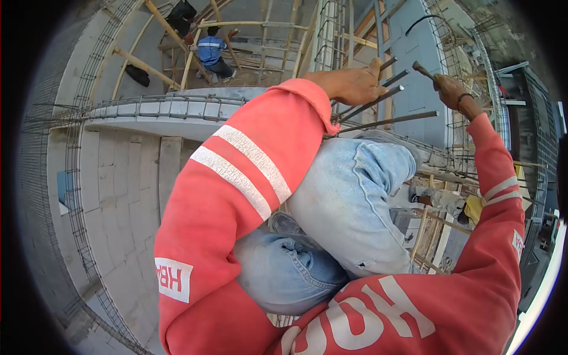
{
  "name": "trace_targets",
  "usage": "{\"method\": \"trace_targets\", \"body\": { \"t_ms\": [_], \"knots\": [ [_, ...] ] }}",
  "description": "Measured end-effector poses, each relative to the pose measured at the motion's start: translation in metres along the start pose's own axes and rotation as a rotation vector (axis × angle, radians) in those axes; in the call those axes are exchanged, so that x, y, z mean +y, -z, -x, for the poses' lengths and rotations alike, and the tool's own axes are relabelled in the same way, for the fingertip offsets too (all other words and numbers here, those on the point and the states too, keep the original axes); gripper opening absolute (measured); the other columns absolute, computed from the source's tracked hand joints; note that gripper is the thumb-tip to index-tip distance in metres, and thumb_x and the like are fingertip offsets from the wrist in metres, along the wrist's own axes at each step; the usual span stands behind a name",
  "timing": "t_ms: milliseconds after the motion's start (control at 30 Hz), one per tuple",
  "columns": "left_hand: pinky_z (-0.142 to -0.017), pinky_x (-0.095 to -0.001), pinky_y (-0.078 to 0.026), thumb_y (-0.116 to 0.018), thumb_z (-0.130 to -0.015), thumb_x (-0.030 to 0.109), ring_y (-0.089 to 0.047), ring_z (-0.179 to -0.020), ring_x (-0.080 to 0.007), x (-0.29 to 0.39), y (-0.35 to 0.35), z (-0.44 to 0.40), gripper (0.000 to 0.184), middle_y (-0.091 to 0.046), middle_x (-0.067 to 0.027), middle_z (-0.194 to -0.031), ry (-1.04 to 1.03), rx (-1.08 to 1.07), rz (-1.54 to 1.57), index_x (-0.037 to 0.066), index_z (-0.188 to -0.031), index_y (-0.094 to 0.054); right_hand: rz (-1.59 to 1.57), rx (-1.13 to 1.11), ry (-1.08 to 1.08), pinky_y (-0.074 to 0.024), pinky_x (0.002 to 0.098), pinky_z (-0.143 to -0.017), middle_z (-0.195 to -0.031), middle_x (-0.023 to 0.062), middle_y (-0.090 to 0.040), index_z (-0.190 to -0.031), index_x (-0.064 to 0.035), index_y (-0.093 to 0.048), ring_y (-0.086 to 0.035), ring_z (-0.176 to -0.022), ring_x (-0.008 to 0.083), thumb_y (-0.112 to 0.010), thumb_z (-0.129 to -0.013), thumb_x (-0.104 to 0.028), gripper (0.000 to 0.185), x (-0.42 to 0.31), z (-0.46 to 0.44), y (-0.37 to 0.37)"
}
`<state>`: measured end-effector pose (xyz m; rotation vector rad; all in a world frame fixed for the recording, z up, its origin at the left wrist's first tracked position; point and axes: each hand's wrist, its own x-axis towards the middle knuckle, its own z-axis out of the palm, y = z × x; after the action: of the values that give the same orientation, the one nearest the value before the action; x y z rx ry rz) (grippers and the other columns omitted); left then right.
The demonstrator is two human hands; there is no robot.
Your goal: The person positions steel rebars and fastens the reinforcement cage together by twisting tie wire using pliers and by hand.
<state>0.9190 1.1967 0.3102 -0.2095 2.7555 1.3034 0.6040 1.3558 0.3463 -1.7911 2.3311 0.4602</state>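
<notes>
My left hand (357, 86) is closed round the upper part of a cluster of steel bars, its fingers partly hidden. Ends of the dark steel bars (408, 118) stick out past this hand to the right. In my right hand (451, 92), fingers wrapped round it, is a metal hand tool (422, 71). Its worn head points toward the bar ends, with a gap between them. What kind of tool it is I cannot tell.
Below at the upper left, a person in a blue top (211, 49) is among bamboo poles (254, 24). Tied rebar cages (171, 107) run along the walls. A grey block wall (118, 183) lies left; my bent knees (349, 195) are below the bars.
</notes>
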Motion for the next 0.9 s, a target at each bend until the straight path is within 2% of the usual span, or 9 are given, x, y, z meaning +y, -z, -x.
{"method": "trace_targets", "body": {
  "t_ms": [133, 200, 233, 467, 500, 600, 733, 767, 900],
  "knots": [
    [-0.094, -0.0451, -0.047, -0.043, -0.099, 0.043, -0.061, -0.112, -0.0460, -0.011, -0.005, -0.010, 0.088, -0.058, -0.0387, -0.120, -0.034, -0.004, -0.043, -0.023, -0.143, -0.004, 0.035, 0.104, -0.104, -0.0446, 0.0488, -0.077, -0.087, 0.0223, -0.060, -0.090, -0.0010, -0.053, -0.057, -0.087, 0.0425, -0.049, -0.088, -0.003, 0.004, 0.047, 0.137, 0.009],
    [-0.085, -0.0468, -0.046, -0.041, -0.100, 0.039, -0.061, -0.095, -0.0456, -0.024, -0.013, -0.016, 0.055, -0.061, -0.0334, -0.096, -0.095, 0.101, -0.076, -0.012, -0.122, -0.033, 0.049, 0.122, -0.102, -0.0437, 0.0483, -0.078, -0.086, 0.0218, -0.059, -0.092, -0.0008, -0.051, -0.057, -0.089, 0.0423, -0.050, -0.087, -0.001, 0.005, 0.041, 0.185, 0.033],
    [-0.083, -0.0445, -0.046, -0.046, -0.098, 0.041, -0.061, -0.089, -0.0406, -0.015, -0.011, -0.008, 0.056, -0.059, -0.0258, -0.092, -0.023, 0.152, -0.018, -0.009, -0.121, -0.036, 0.025, 0.110, -0.126, -0.0437, 0.0479, -0.080, -0.087, 0.0209, -0.059, -0.095, -0.0009, -0.050, -0.057, -0.090, 0.0417, -0.050, -0.086, 0.001, 0.009, 0.032, 0.201, 0.047],
    [-0.079, -0.0406, -0.046, -0.054, -0.097, 0.035, -0.059, -0.084, -0.0315, -0.024, -0.013, 0.006, 0.052, -0.054, -0.0170, -0.086, -0.162, 0.220, 0.005, -0.007, -0.120, -0.035, -0.078, 0.092, 0.038, -0.0447, 0.0472, -0.086, -0.096, 0.0201, -0.058, -0.110, 0.0018, -0.044, -0.056, -0.097, 0.0402, -0.049, -0.081, 0.010, 0.031, -0.061, 0.212, 0.098],
    [-0.080, -0.0401, -0.046, -0.054, -0.097, 0.034, -0.058, -0.085, -0.0309, -0.022, -0.012, 0.006, 0.052, -0.054, -0.0168, -0.088, -0.136, 0.217, 0.014, -0.008, -0.122, -0.035, -0.081, 0.048, 0.084, -0.0450, 0.0475, -0.087, -0.098, 0.0212, -0.058, -0.115, 0.0030, -0.043, -0.056, -0.098, 0.0402, -0.049, -0.081, 0.010, 0.035, -0.074, 0.205, 0.097],
    [-0.083, -0.0392, -0.047, -0.054, -0.097, 0.030, -0.058, -0.087, -0.0299, -0.021, -0.012, 0.004, 0.052, -0.056, -0.0163, -0.092, -0.092, 0.222, 0.006, -0.009, -0.126, -0.034, -0.095, -0.565, 0.236, -0.0472, 0.0474, -0.085, -0.101, 0.0235, -0.060, -0.115, 0.0038, -0.049, -0.059, -0.094, 0.0416, -0.053, -0.079, 0.007, 0.036, -0.105, 0.168, 0.089],
    [-0.089, -0.0380, -0.048, -0.053, -0.099, 0.026, -0.059, -0.093, -0.0317, -0.009, -0.011, 0.009, 0.051, -0.057, -0.0151, -0.098, -0.044, 0.173, 0.047, -0.006, -0.133, -0.033, -0.099, -0.572, 0.591, -0.0496, 0.0479, -0.083, -0.105, 0.0177, -0.059, -0.105, 0.0010, -0.058, -0.063, -0.094, 0.0384, -0.059, -0.080, 0.000, 0.025, -0.113, 0.149, -0.009],
    [-0.087, -0.0462, -0.049, -0.059, -0.092, 0.035, -0.062, -0.102, -0.0417, -0.015, -0.013, 0.009, 0.057, -0.062, -0.0260, -0.107, -0.083, 0.231, 0.073, -0.007, -0.125, -0.040, -0.105, -0.605, 0.591, -0.0493, 0.0487, -0.084, -0.108, 0.0175, -0.058, -0.106, 0.0005, -0.058, -0.063, -0.095, 0.0382, -0.059, -0.080, -0.001, 0.026, -0.117, 0.148, -0.035],
    [-0.099, -0.0431, -0.045, -0.062, -0.094, 0.022, -0.054, -0.120, -0.0364, -0.039, -0.029, 0.046, 0.052, -0.052, -0.0219, -0.127, -0.109, 0.518, -0.254, -0.001, -0.134, -0.038, -0.217, -0.704, 0.525, -0.0471, 0.0559, -0.085, -0.112, 0.0174, -0.055, -0.109, -0.0003, -0.057, -0.061, -0.103, 0.0375, -0.058, -0.082, -0.004, 0.028, -0.146, 0.145, -0.118]
  ]
}}
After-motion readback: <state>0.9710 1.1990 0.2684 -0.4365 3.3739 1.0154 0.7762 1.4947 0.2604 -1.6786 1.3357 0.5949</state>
